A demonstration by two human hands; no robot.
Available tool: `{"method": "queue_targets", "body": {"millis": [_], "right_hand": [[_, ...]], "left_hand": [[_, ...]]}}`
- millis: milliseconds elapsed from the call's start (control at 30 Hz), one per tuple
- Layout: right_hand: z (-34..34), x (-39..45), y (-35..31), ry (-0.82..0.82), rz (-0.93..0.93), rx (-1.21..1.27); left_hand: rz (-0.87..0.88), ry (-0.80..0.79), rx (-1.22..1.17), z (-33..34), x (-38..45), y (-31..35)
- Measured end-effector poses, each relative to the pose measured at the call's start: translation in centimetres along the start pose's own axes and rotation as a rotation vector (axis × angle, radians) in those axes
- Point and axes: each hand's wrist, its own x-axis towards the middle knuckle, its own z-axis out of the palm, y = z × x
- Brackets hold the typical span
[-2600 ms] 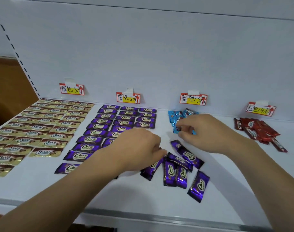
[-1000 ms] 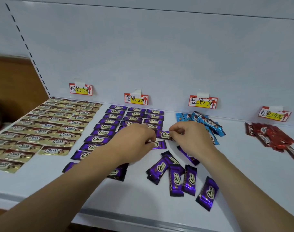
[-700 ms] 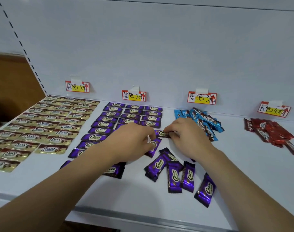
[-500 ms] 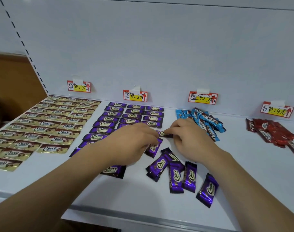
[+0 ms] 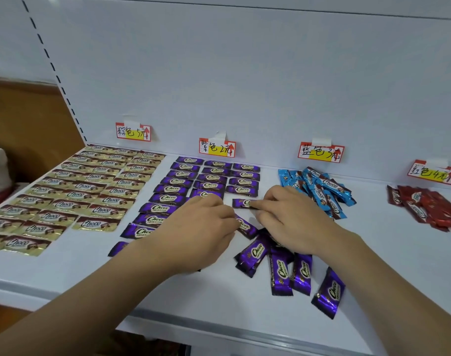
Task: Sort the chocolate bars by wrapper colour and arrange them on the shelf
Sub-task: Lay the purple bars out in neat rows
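On a white shelf point(image 5: 167, 291), gold bars point(image 5: 72, 194) lie in neat rows at the left and purple bars point(image 5: 203, 179) in three columns beside them, with a loose blue pile point(image 5: 319, 191) and a red pile point(image 5: 427, 204) further right. The right hand point(image 5: 293, 217) pinches a purple bar point(image 5: 241, 203) flat at the foot of the third column. The left hand point(image 5: 201, 227), fingers curled, touches another purple bar point(image 5: 246, 227), just above a loose cluster of purple bars point(image 5: 291, 268).

Gold wrappers point(image 5: 72, 196) are laid left, purple wrappers point(image 5: 209, 178) beside them — blue point(image 5: 319, 188), then red point(image 5: 430, 204) — on a white shelf point(image 5: 219, 299); red-bordered, yellow-marked labels point(image 5: 217, 148) are seen.
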Motion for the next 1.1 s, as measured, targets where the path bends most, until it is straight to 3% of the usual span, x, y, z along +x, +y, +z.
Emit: {"method": "queue_targets", "body": {"millis": [667,833,1100], "right_hand": [[0.3,0.7,-1.3,0.013,-0.037,-0.061],[-1.1,-0.8,-0.1,0.092,0.019,-0.034],[-0.8,-1.5,0.1,0.019,0.048,-0.057]], "left_hand": [[-0.155,-0.049,0.084,0.3,-0.3,1.3],[-0.167,-0.063,0.067,0.2,0.2,1.2],[-0.212,-0.081,0.08,-0.1,1.3,1.5]]}}
